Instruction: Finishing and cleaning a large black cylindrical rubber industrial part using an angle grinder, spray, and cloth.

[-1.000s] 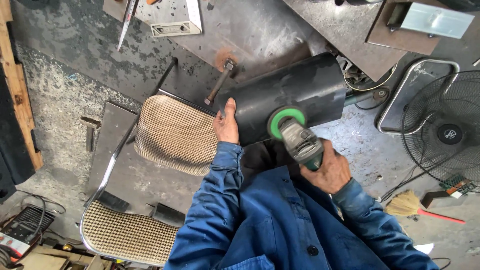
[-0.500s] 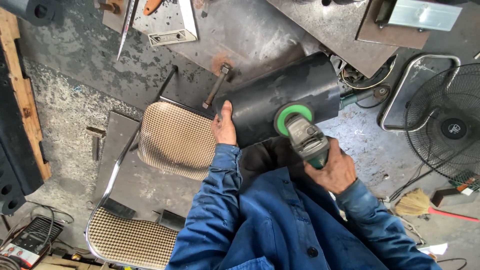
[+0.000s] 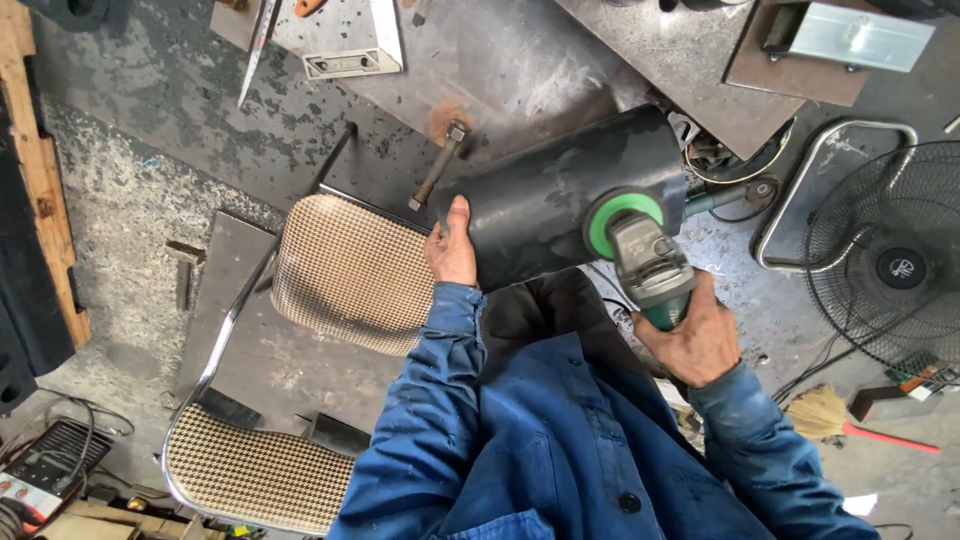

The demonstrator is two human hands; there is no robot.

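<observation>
- Dark metal cylinder [image 3: 560,205] lay across frame centre, long axis running from 8 o'clock up to 2 o'clock, its lower edge over the person's lap.
- Left hand [image 3: 452,250] sat flat on the cylinder's 8 o'clock end, fingers wrapped over the rim, thumb up (bracing it, I'd judge).
- Right hand [image 3: 695,340] was clamped around the body of a green angle grinder [image 3: 645,262], fingers fully curled on the grip.
- Grinder's green-guarded disc [image 3: 622,218] pointed toward 11 o'clock from the right hand and touched the cylinder's side near its 2 o'clock half; right hand was the nearer one to the contact spot, left hand well apart at the other end.
- Rusty bolt [image 3: 438,165] lay just beside the cylinder at 10 o'clock; patterned chair [image 3: 345,270] at 9 o'clock; floor fan [image 3: 895,260] at 3 o'clock.
- Hidden: the disc face against the metal, the cylinder's far end, and the left fingertips. Couldn't tell whether the disc was spinning.
</observation>
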